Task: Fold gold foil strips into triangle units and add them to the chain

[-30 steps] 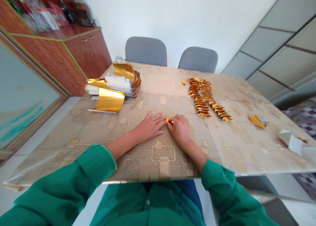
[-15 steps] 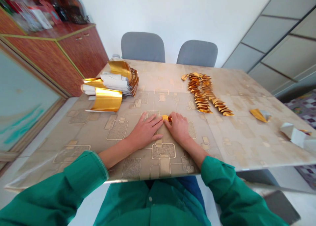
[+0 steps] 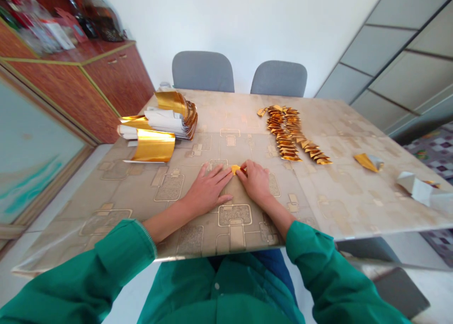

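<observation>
A small folded piece of gold foil paper (image 3: 235, 169) lies on the patterned tablecloth (image 3: 226, 149), between my two hands. My left hand (image 3: 208, 189) rests flat with its fingers stretched out, its fingertips touching the paper's left end. Over the right end, my right hand (image 3: 255, 180) has its fingers curled and pinches the paper, covering part of it. To the left lies a stack of gold and white paper sheets (image 3: 170, 119), with one curled gold sheet (image 3: 154, 145) in front. Rows of folded gold paper pieces (image 3: 285, 130) stand to the right.
At the far right lie a loose folded gold piece (image 3: 368, 162) and some crumpled white-backed paper (image 3: 417, 187). Two grey chairs (image 3: 203, 71) stand behind the table. A wooden cabinet (image 3: 106, 74) with bottles on top is at the left.
The view has shifted slightly. Less of the gold paper shows between my hands, and the right fingers sit a little closer over it. My left hand stays flat.
</observation>
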`<state>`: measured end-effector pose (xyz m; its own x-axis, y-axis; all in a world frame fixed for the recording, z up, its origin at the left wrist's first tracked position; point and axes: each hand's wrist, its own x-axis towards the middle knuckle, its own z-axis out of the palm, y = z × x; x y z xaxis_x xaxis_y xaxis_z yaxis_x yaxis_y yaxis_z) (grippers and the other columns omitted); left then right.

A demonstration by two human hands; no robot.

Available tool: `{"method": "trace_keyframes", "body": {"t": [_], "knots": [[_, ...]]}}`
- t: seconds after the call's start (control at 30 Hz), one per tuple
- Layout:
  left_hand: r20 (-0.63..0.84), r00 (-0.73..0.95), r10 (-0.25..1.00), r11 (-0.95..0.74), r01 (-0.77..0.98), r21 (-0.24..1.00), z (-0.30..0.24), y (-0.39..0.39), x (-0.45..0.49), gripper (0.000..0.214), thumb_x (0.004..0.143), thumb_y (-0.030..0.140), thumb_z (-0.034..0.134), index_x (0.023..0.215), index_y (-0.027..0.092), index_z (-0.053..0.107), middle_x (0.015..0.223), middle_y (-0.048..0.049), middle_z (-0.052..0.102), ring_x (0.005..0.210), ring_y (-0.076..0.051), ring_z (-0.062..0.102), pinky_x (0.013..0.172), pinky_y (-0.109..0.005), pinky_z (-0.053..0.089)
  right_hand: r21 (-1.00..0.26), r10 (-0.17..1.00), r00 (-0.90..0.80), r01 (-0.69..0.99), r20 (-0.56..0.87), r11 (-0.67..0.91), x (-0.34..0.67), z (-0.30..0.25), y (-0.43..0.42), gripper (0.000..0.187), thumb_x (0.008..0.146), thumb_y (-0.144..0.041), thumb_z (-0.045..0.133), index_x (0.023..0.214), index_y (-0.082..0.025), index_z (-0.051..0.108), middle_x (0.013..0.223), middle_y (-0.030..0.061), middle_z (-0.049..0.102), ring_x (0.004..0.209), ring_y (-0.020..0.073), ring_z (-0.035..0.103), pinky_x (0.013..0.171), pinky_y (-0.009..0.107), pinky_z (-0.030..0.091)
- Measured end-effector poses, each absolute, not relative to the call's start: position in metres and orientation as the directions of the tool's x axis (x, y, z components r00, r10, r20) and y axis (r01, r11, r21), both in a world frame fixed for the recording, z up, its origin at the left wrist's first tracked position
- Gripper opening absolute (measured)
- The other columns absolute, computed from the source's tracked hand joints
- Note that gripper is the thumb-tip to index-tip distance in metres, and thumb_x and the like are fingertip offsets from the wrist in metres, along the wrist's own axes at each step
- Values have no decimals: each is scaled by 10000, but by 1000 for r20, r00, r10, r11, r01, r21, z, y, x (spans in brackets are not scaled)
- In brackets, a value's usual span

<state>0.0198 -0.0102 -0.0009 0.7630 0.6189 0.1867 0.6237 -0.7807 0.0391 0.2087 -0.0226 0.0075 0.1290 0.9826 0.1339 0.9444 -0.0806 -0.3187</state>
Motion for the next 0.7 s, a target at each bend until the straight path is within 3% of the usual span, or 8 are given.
{"method": "trace_keyframes", "body": {"t": [0.23, 0.33, 0.5, 0.63, 0.7], "knots": [[130, 788, 601, -798, 600, 52, -4, -9, 2, 633, 992, 556, 428, 1520, 216, 342, 1545, -95, 411, 1459, -292, 319, 1199, -566, 120, -351, 990, 102, 934, 97, -62, 216, 10, -23, 146, 966, -217, 476, 1012, -224, 614, 1028, 30, 708, 996, 183, 622, 775, 315, 335], [164, 792, 588, -808, 586, 67, -1, -8, 6, 574, 1000, 515, 442, 1482, 206, 398, 1508, -100, 466, 1442, -290, 349, 1197, -567, 132, -313, 988, 113, 947, 101, -76, 212, 11, -22, 147, 961, -218, 472, 1008, -224, 611, 993, 33, 713, 962, 188, 634, 761, 317, 336], [316, 765, 561, -812, 582, 33, 6, 6, 31, 272, 1009, 301, 475, 1190, 172, 631, 1201, -100, 675, 1282, -259, 523, 1176, -560, 216, -228, 984, 152, 965, 94, -128, 204, 13, -16, 193, 983, -363, 482, 964, -215, 606, 941, 57, 724, 904, 199, 659, 757, 316, 349], [349, 777, 523, -818, 573, -51, 5, 19, 40, 231, 1012, 210, 450, 1028, 201, 679, 941, -42, 668, 1019, -197, 617, 1144, -537, 292, -199, 984, 167, 968, 54, -153, 202, 16, -12, 206, 984, -383, 494, 964, -215, 612, 925, 63, 733, 867, 199, 673, 746, 315, 352], [344, 787, 512, -823, 564, -65, 3, 22, 38, 222, 1011, 220, 467, 1015, 222, 689, 898, -26, 659, 986, -191, 617, 1140, -541, 296, -201, 985, 166, 968, 50, -153, 203, 17, -12, 191, 989, -354, 484, 965, -215, 613, 936, 65, 736, 878, 198, 674, 748, 314, 350]]}}
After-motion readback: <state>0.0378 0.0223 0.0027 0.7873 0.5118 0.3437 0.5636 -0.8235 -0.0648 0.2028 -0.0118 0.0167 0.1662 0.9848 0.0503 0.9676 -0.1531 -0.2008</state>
